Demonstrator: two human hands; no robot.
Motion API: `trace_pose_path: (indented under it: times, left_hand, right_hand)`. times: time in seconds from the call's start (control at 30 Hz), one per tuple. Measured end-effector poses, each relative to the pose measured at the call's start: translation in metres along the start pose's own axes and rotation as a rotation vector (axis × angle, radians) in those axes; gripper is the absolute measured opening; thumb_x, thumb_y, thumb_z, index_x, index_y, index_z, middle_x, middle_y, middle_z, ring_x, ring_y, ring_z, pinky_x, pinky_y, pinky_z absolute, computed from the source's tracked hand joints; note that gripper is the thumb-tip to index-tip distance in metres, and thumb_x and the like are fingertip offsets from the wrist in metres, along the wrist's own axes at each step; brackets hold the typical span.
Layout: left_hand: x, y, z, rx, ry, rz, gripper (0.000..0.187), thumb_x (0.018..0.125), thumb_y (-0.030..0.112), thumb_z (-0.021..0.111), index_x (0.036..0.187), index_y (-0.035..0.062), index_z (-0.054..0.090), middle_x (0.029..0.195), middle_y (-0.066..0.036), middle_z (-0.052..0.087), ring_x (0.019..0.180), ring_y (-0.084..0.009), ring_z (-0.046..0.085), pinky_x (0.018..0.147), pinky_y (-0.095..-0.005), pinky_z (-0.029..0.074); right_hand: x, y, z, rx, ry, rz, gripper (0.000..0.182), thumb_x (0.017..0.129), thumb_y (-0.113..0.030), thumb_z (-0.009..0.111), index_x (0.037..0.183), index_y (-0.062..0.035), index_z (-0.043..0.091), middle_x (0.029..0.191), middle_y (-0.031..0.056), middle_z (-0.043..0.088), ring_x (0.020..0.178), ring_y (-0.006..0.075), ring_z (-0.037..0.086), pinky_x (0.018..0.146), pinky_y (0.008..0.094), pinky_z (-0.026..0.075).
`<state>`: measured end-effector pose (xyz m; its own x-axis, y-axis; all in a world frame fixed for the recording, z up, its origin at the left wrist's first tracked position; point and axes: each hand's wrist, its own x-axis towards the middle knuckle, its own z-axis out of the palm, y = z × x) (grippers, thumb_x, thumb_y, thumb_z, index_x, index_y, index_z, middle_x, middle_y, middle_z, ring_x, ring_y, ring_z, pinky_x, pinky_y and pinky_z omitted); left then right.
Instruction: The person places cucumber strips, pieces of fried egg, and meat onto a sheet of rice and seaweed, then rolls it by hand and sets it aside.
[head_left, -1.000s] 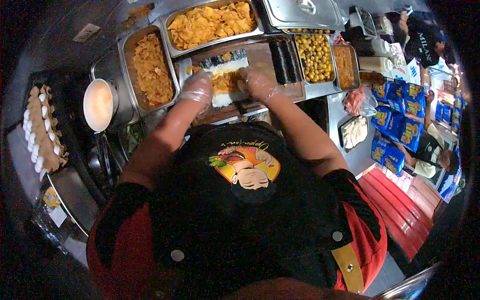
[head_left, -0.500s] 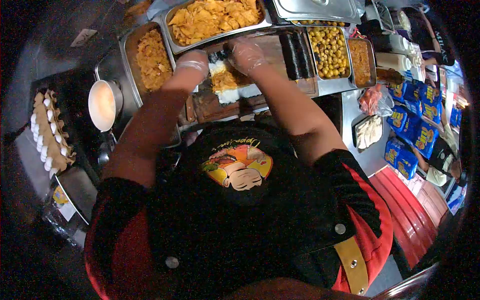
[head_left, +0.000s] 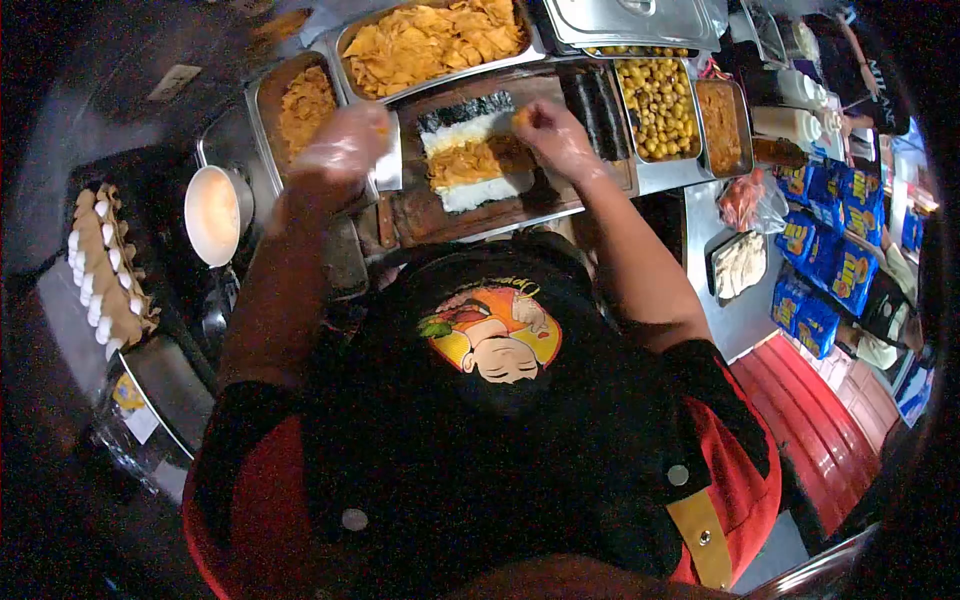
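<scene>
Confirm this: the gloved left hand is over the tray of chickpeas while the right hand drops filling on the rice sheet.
Not quite. In the head view the left hand is over the tray of orange shredded filling, not the chickpeas. The right hand is at the rice sheet.

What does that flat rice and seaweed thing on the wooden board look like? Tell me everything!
The rice sheet lies flat and unrolled on the brown wooden board. A dark seaweed strip shows along its far edge, then white rice, an orange-yellow band of filling across the middle, and more white rice at the near edge. The gloved right hand rests at its far right corner, with a bit of orange filling at its fingertips. The gloved left hand is off to its left, apart from it.
</scene>
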<state>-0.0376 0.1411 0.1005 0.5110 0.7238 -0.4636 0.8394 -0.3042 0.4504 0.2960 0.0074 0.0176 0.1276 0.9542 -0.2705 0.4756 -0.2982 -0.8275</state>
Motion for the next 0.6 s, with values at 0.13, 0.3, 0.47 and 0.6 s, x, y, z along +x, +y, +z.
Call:
trace_pose_path:
  times: [0.13,0.3,0.47,0.6]
  left_hand:
    - [-0.061,-0.048,-0.039,-0.077,0.246,-0.320,0.042,0.092,0.027,0.063,0.123,-0.0007,0.069,0.110,-0.028,0.075,0.106,-0.0450,0.072,0.092,-0.0493,0.056]
    - [-0.099,-0.048,-0.057,-0.114,0.138,-0.446,0.044,0.096,0.029,0.059,0.130,0.0027,0.069,0.115,-0.029,0.075,0.109,-0.0435,0.073,0.093,-0.0472,0.055]
    - [-0.121,-0.032,-0.057,-0.052,0.307,-0.479,0.043,0.102,0.033,0.055,0.132,0.0037,0.069,0.116,-0.026,0.075,0.111,-0.0415,0.073,0.097,-0.0458,0.056]
    - [-0.123,-0.065,-0.020,-0.136,0.439,-0.409,0.039,0.103,0.029,0.058,0.131,0.0045,0.069,0.115,-0.021,0.077,0.108,-0.0345,0.075,0.094,-0.0412,0.057]
  right_hand:
    - [-0.008,0.012,0.002,0.040,-0.123,0.039,0.021,0.096,-0.026,0.077,0.102,-0.0082,0.068,0.083,-0.0009,0.065,0.079,0.0085,0.059,0.074,0.0302,0.051]
    - [0.004,-0.081,0.049,-0.020,-0.316,-0.189,0.017,0.095,-0.021,0.077,0.098,-0.0061,0.068,0.086,0.0007,0.065,0.081,0.0112,0.060,0.078,0.0309,0.052]
    - [0.014,-0.146,0.103,0.279,-0.516,-0.299,0.037,0.097,-0.018,0.075,0.131,-0.0038,0.067,0.109,0.0063,0.069,0.099,0.0156,0.065,0.089,0.0320,0.055]
    - [0.011,-0.140,0.090,0.011,-0.516,-0.232,0.045,0.100,-0.019,0.072,0.142,-0.0046,0.062,0.119,0.0067,0.070,0.106,0.0175,0.067,0.095,0.0324,0.055]
